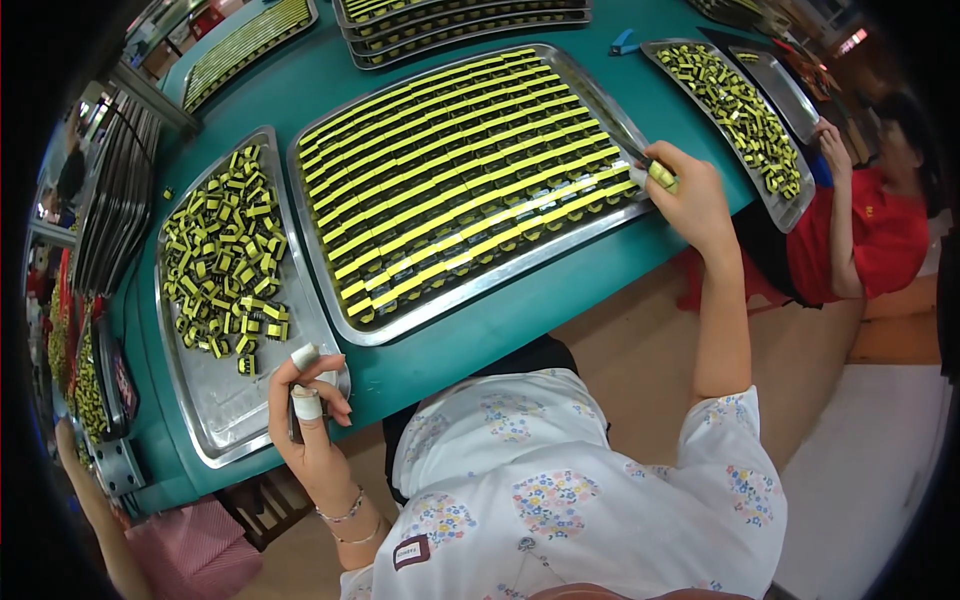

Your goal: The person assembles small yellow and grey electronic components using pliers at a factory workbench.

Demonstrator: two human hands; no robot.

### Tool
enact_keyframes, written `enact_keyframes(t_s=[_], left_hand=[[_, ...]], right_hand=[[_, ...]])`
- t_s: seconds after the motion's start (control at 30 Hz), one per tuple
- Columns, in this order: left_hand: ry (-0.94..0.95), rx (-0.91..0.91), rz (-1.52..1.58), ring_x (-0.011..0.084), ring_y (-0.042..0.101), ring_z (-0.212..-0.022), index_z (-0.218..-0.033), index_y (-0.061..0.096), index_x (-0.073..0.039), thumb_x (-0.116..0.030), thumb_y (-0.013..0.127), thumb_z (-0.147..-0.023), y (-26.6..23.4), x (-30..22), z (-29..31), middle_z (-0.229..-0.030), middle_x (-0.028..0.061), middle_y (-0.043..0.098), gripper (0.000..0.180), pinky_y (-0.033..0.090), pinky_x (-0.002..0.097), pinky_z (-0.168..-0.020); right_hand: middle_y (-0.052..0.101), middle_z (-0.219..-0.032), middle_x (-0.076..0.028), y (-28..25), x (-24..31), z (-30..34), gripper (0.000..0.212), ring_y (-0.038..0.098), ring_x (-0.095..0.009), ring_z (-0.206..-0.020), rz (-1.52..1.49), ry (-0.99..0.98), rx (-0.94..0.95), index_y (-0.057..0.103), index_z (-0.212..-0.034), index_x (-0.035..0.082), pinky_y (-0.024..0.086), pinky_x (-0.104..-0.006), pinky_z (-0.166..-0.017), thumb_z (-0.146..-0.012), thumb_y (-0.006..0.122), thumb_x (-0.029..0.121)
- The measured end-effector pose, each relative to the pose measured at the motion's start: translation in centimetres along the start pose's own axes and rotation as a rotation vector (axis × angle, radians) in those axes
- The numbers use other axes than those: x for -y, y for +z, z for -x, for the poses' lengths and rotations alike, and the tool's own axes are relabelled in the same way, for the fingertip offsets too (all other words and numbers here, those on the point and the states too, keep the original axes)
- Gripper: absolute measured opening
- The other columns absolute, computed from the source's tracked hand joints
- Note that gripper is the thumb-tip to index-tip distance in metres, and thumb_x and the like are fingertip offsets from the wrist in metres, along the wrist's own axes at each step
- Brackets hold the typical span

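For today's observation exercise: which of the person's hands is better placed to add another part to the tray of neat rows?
Probably the right hand: it holds a yellow part at the rowed tray edge. The left hand rests on the loose-parts tray.

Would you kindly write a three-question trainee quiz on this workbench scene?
1. True or false: the right hand holds a small yellow part at the edge of the big tray.
2. The parts in the left tray lie: A) in neat rows B) in a loose heap.
3. Which hand has taped fingertips?

Key: 1 true; 2 B; 3 the left hand.
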State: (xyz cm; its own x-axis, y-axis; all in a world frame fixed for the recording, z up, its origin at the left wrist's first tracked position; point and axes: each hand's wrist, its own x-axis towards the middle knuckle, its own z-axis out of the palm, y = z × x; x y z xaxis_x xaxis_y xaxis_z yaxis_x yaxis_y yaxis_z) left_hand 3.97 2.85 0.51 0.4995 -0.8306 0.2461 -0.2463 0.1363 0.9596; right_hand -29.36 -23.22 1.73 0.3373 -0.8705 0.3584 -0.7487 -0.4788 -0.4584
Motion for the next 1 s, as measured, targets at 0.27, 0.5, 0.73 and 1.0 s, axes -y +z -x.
enact_keyframes(t_s=[0.27, 0.5, 0.73, 1.0], left_hand=[[0.008, -0.007, 0.001, 0.0072, 0.049, -0.061, -0.121, 0.051, 0.001, -0.026, 0.043, -0.100, -0.1, 0.2, 0.2, -0.101, 0.0178, 0.064, 0.035, 0.037, 0.0186, -0.050], [0.000, -0.002, 0.053, 0.0070, 0.050, -0.062, -0.122, 0.049, 0.004, -0.026, 0.047, -0.099, -0.3, 0.3, 0.2, -0.103, 0.0188, 0.064, 0.038, 0.040, 0.0182, -0.053], [0.016, -0.001, 0.074, 0.0073, 0.050, -0.063, -0.123, 0.049, 0.004, -0.024, 0.048, -0.099, -0.4, 0.6, 0.2, -0.103, 0.0196, 0.064, 0.037, 0.041, 0.0184, -0.053], [0.030, 0.010, 0.087, 0.0075, 0.050, -0.064, -0.124, 0.048, 0.004, -0.022, 0.049, -0.098, -0.5, 0.7, 0.2, -0.103, 0.0194, 0.064, 0.036, 0.041, 0.0185, -0.054]], right_hand=[[0.056, -0.070, -0.013, -0.9, 0.3, -0.8, 0.019, 0.048, -0.022, -0.060, -0.024, 0.087, 0.174, 0.059, -0.092, -0.001, 0.043, -0.0330, -0.061, -0.081, 0.066, 0.012], [0.058, -0.073, -0.014, -1.1, -0.2, -1.4, 0.019, 0.050, -0.022, -0.063, -0.052, 0.065, 0.230, 0.058, -0.094, -0.002, 0.044, -0.0337, -0.062, -0.081, 0.064, 0.010], [0.058, -0.072, -0.013, -1.3, 0.7, -2.3, 0.018, 0.055, -0.021, -0.062, 0.031, 0.093, 0.291, 0.058, -0.096, -0.003, 0.044, -0.0343, -0.060, -0.081, 0.057, 0.006], [0.056, -0.070, -0.014, -1.0, 0.3, -2.0, 0.018, 0.054, -0.021, -0.063, 0.049, 0.073, 0.279, 0.057, -0.095, -0.004, 0.044, -0.0348, -0.060, -0.082, 0.059, 0.009]])
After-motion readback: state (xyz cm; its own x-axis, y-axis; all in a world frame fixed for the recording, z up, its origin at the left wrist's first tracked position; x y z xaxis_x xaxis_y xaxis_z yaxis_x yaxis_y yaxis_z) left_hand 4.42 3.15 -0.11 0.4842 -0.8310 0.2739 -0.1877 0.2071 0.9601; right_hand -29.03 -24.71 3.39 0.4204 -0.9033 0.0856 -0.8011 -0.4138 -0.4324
